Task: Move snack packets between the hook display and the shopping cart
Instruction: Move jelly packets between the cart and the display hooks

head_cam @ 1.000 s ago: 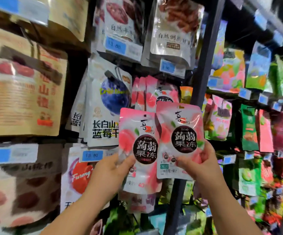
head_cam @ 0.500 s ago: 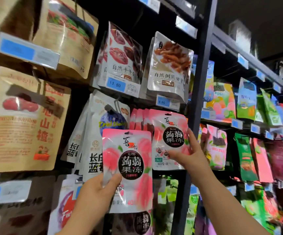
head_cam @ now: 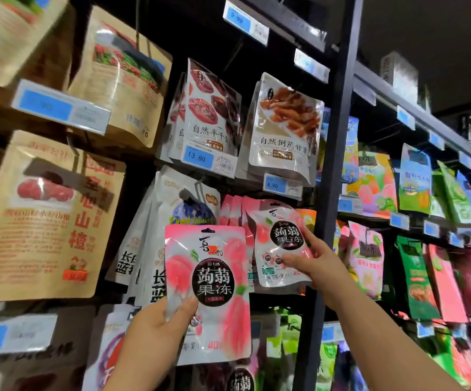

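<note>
left fingers pinch pink packet, right fingers grip matching packet, black post beside

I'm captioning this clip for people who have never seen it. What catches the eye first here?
Two matching pink jelly packets stand out at centre. The left hand grips the nearer packet by its lower left, in front of the display. The right hand pinches the farther packet up against the hanging pink row, just left of the black upright post. Large kraft-paper bags fill the left side.
</note>
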A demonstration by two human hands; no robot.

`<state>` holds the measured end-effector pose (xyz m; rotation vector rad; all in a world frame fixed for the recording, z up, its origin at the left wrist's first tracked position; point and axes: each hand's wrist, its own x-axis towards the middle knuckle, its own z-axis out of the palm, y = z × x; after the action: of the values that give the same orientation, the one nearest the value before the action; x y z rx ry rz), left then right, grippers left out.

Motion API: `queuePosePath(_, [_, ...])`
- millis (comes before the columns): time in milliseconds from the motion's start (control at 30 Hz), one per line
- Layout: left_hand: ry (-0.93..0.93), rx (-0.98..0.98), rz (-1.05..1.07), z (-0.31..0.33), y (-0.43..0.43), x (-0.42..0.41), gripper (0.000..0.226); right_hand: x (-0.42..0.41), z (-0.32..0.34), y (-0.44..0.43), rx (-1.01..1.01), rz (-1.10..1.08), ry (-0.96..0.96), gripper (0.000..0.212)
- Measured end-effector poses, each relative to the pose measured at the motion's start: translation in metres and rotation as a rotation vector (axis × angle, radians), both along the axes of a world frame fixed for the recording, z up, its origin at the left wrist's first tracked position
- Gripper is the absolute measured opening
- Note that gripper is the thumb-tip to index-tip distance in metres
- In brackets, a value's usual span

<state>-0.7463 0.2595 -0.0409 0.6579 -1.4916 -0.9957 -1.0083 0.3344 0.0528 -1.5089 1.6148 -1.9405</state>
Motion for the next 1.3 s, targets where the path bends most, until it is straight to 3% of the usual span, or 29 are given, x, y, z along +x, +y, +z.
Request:
queuePosePath(167, [0.003,-0.018,0.023,0.004,-0.002,0.002,0.046,0.002,0.004,-0.006,0.036,0.020,-0.007,0.092])
queuePosePath(267, [0.005,-0.028,0.047,0.008,-0.002,0.002,0.040,0.005,0.007,-0.010,0.059,0.062,0.000,0.102])
queuePosePath(533, [-0.032,-0.008,0.022,0.015,-0.010,-0.006,0.055,0.005,0.003,-0.014,0.095,0.051,-0.024,0.089])
queuePosePath(600, [-0.033,-0.027,-0.001,0.019,-0.010,-0.006,0.055,0.008,0.001,-0.014,0.081,-0.026,0.021,0.085])
queuePosePath(700, [0.007,-0.032,-0.037,0.026,-0.006,-0.007,0.044,0.006,-0.003,-0.013,0.092,-0.234,0.279,0.093])
queuePosePath(867, [0.099,-0.038,-0.172,0.041,-0.002,-0.017,0.027,0.020,-0.002,-0.009,-0.078,-0.454,0.475,0.048])
queuePosePath(933, [0.080,-0.070,-0.182,0.046,-0.003,-0.028,0.028,0.030,0.000,-0.003,-0.189,-0.344,0.392,0.043])
queuePosePath(1067, [0.060,-0.068,-0.202,0.058,-0.006,-0.055,0.030,0.039,0.005,0.002,-0.067,-0.016,0.135,0.033])
queuePosePath(1200, [0.037,-0.074,-0.213,0.072,-0.008,-0.079,0.032,0.038,0.009,-0.005,-0.113,0.123,-0.081,0.029])
queuePosePath(1300, [-0.018,-0.113,-0.193,0.082,-0.005,-0.089,0.032,0.031,0.012,-0.004,-0.090,0.161,-0.124,0.033])
